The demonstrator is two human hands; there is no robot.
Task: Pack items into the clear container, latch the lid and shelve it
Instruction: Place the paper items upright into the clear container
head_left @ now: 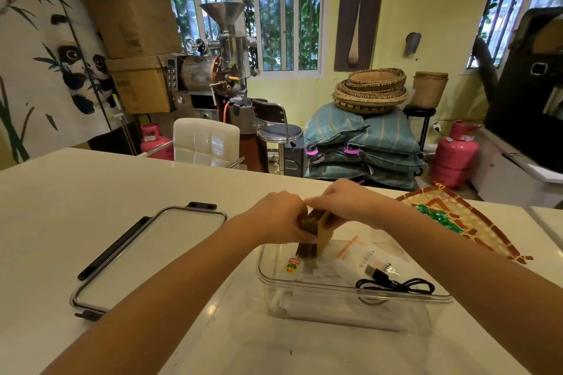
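Over the clear container's far left corner, we grip a brown stack upright between left hand and right hand, apparently so it slots in beside the black cable; the lid waits unlatched at the table's left.

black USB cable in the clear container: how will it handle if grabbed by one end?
Probably floppy: the black USB cable lies in loose loops inside the clear container, so it would likely uncoil and dangle. It looks thin, so probably light. Its loops might snag the plastic bag beside it.
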